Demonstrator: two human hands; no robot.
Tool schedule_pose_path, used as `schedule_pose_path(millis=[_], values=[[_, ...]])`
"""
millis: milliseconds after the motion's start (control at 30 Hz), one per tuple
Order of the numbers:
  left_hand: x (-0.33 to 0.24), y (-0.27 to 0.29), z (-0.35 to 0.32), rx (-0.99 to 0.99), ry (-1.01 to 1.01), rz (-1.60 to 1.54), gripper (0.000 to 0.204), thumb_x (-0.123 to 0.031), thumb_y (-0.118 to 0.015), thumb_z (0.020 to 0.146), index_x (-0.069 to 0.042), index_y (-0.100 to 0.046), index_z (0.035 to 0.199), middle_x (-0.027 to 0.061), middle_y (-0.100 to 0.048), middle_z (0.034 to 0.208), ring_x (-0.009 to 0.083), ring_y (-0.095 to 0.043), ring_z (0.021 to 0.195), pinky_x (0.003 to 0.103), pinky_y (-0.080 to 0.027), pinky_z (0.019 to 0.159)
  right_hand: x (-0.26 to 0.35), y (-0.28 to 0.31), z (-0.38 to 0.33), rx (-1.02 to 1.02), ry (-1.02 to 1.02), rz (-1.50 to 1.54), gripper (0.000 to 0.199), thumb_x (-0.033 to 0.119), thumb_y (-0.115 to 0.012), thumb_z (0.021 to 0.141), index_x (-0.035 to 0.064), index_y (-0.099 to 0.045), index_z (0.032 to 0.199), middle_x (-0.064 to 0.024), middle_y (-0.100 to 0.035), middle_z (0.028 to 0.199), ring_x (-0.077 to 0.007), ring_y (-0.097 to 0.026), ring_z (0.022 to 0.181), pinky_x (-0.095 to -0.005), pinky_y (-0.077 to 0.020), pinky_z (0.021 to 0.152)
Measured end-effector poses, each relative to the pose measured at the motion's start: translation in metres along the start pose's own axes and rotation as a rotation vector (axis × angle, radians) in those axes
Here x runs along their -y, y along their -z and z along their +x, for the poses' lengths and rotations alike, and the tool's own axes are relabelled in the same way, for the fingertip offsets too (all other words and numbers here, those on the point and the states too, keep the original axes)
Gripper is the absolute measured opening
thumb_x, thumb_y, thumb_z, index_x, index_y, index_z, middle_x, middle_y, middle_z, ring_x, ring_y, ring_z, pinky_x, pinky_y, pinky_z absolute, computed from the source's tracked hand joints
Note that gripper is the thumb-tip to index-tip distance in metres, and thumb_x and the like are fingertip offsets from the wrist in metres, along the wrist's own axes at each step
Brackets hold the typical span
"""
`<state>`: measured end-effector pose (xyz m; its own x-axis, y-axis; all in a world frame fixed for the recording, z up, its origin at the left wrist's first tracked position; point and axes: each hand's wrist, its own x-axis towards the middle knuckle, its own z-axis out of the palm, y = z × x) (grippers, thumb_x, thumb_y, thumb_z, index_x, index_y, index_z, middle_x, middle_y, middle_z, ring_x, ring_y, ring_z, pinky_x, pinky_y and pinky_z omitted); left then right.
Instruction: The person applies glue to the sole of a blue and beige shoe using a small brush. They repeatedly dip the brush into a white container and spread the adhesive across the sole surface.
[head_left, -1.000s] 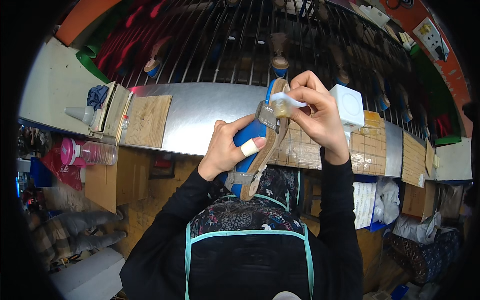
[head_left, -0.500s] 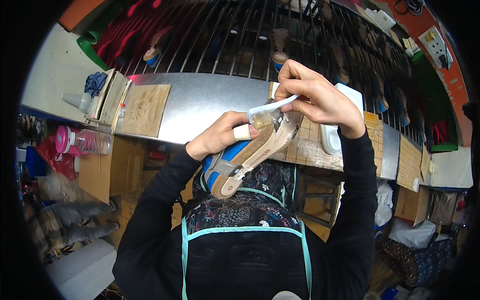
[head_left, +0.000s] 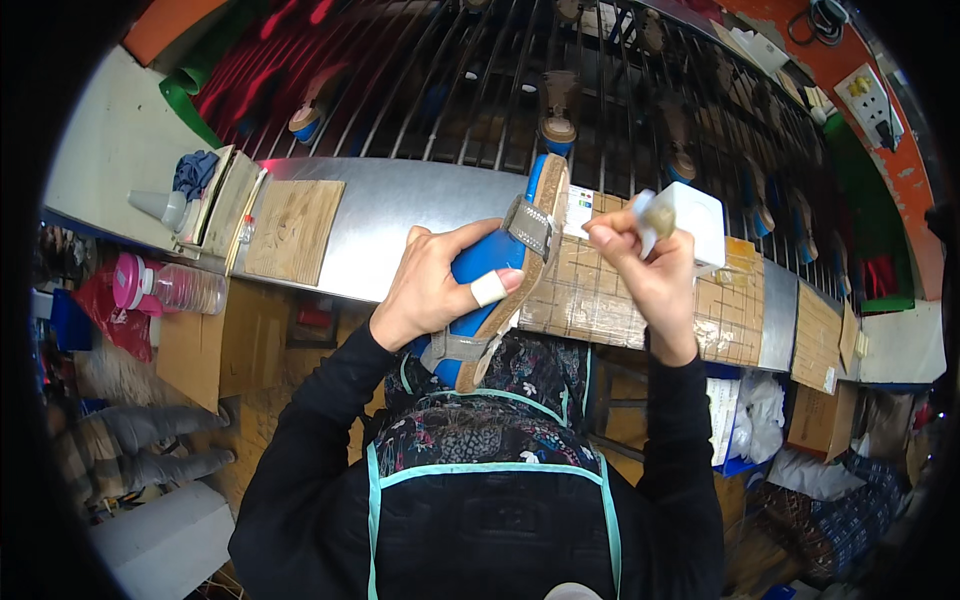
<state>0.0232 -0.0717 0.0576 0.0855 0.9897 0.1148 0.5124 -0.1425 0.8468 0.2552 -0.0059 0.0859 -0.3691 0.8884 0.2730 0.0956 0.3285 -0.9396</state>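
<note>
My left hand (head_left: 440, 280), with white tape round its thumb, grips a sandal (head_left: 543, 216) fitted on a blue shoe last (head_left: 490, 258). The sandal has grey straps with a metallic sheen and a cork-coloured sole edge, and stands slanted above the bench's near edge. To its right, apart from the sandal, my right hand (head_left: 655, 275) is raised with its fingers pinched round a small brush (head_left: 657, 217). The brush is smeared by motion; pale handle and yellowish bristles show only roughly. Just behind that hand stands a white container (head_left: 704, 225).
Taped cardboard (head_left: 590, 300) covers part of the metal bench (head_left: 390, 210). A wooden board (head_left: 295, 232) lies left. Beyond, a rack of metal rods (head_left: 420, 90) carries several sandals on lasts. A pink-capped bottle (head_left: 185, 285) is at far left; a socket panel (head_left: 868, 100) at far right.
The sandal has turned from sole up to its strap side and stands more upright. My right hand has drawn away from it, down and to the right, still with the brush.
</note>
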Motion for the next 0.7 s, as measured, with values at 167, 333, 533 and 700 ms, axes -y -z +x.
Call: schedule_pose_path(millis=[167,333,533,700], values=[[-0.012,-0.009,-0.002,-0.222,-0.196,0.381,0.078,-0.065,-0.072,0.067,-0.001,-0.068,0.111,0.0134,-0.069,0.076,0.0205,-0.060,0.059,0.037,-0.027,0.070,0.003,-0.017,-0.015,-0.131,0.172,-0.189,0.007,0.001,-0.070,0.082,-0.0041,-0.071,0.087,-0.0013,-0.053,0.068,-0.0070,-0.048,0.064,-0.0224,-0.0351,0.056],[-0.015,-0.011,-0.004,-0.261,-0.238,0.594,0.084,-0.069,-0.075,0.062,-0.001,-0.067,0.112,0.0119,-0.065,0.068,0.0217,-0.059,0.058,0.038,-0.028,0.070,0.008,-0.020,-0.019,-0.166,0.145,-0.243,0.009,0.001,-0.072,0.078,-0.0063,-0.067,0.080,-0.0032,-0.053,0.066,-0.0082,-0.045,0.061,-0.0251,-0.0334,0.052],[-0.020,-0.014,-0.005,-0.267,-0.243,0.769,0.086,-0.068,-0.075,0.062,-0.003,-0.065,0.118,0.0079,-0.063,0.070,0.0186,-0.056,0.060,0.037,-0.027,0.071,0.007,-0.018,-0.020,-0.194,0.077,-0.296,0.014,0.002,-0.072,0.077,-0.0064,-0.062,0.072,-0.0042,-0.053,0.063,-0.0080,-0.045,0.057,-0.0262,-0.0332,0.049],[-0.019,-0.019,-0.003,-0.296,-0.292,0.765,0.087,-0.071,-0.072,0.063,0.000,-0.067,0.113,0.0114,-0.061,0.064,0.0211,-0.056,0.056,0.039,-0.027,0.071,0.003,-0.024,-0.020,-0.280,0.111,-0.334,0.011,0.000,-0.072,0.072,-0.0047,-0.062,0.071,-0.0049,-0.055,0.065,-0.0098,-0.048,0.056,-0.0264,-0.0351,0.049]])
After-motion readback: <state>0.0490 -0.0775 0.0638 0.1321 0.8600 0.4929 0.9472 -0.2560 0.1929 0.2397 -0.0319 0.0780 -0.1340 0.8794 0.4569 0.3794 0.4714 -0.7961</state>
